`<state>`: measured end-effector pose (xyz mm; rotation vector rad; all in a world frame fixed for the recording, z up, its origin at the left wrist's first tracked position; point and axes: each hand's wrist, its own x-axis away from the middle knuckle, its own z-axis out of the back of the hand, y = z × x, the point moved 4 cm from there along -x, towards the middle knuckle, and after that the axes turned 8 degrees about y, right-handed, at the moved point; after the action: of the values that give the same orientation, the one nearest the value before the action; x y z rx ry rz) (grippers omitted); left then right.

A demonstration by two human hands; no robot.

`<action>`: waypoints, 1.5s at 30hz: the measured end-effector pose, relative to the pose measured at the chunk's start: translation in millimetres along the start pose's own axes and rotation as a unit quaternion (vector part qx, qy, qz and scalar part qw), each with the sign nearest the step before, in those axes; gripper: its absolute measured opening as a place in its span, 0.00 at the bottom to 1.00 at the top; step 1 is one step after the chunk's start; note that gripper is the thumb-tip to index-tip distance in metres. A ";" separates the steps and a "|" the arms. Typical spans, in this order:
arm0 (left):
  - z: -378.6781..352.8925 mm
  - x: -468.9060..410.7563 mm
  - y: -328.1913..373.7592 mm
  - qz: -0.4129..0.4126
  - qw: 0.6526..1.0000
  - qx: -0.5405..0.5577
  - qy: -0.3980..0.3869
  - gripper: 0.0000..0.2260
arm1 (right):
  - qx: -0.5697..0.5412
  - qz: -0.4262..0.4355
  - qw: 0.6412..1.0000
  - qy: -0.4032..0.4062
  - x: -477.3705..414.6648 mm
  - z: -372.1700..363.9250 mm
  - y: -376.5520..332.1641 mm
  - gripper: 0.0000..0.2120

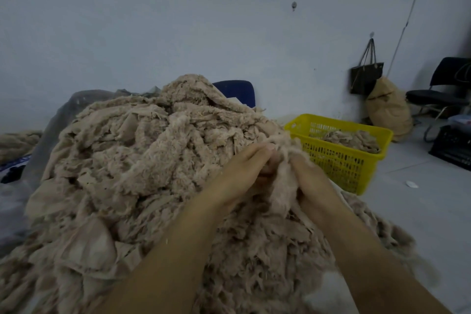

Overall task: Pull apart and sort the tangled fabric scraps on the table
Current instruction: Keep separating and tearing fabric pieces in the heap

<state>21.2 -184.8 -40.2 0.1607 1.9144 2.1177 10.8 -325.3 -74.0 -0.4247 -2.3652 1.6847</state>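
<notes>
Beige scrap pile (140,160), L hand (239,173), R hand (314,187), both grips clamped on fuzzy scrap (280,181)

1. Left hand (239,176) and right hand (313,186): both bare
2. Left forearm (178,250) and right forearm (369,262): bare along the whole visible length, down to the bottom frame edge
3. Left forearm: one pale speck of fibre at mid-length
4. Fingernails: too blurred to read

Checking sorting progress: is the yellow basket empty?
No, the yellow basket holds a small heap of beige scraps.
</notes>
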 end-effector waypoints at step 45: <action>125.7 32.1 11.2 0.043 0.944 0.136 0.299 0.07 | 0.337 0.177 0.915 0.135 -11.9 24.2 -7.7 0.16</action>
<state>22.8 -56.4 -18.1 -0.4018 2.5772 2.1035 13.1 -353.3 -74.7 -0.9075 -1.4412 2.2728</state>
